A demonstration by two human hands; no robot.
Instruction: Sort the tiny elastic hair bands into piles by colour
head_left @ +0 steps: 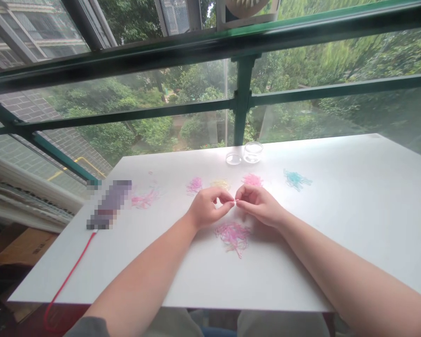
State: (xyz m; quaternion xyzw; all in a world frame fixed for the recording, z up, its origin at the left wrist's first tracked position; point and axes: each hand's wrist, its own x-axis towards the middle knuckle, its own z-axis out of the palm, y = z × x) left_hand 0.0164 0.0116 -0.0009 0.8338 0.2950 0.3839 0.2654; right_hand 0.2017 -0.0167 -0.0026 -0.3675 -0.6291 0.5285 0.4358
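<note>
My left hand and my right hand meet fingertip to fingertip above the middle of the white table. Both are pinched on a tiny pinkish piece between them, too small to make out. Just below them lies a mixed pile of pink and purple bands. Behind the hands are a purple pile, a yellow pile, partly hidden by my left hand, and a pink pile. Farther right sits a teal pile.
A clear round container and its lid stand at the table's back edge. More pink bands lie at the left, beside a pixelated object with a red cord. A railing and window rise behind.
</note>
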